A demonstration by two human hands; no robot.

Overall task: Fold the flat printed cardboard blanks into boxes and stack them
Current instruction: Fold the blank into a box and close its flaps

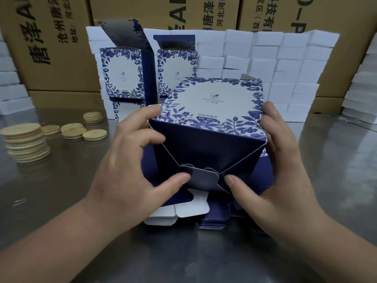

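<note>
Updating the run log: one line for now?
step: tucking bottom flaps | left hand: holds box | right hand: holds box | blanks: stacked beneath

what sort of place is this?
Probably a packing workshop: shipping cartons stacked behind, rows of white boxes, piles of wooden discs, and a printed box being folded on a steel bench.

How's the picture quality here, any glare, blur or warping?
Head view: wide-angle warping bows the edges, so the brown cartons lean; soft glare patches lie on the metal table; the held box looks fairly sharp, its small print blurred.
</note>
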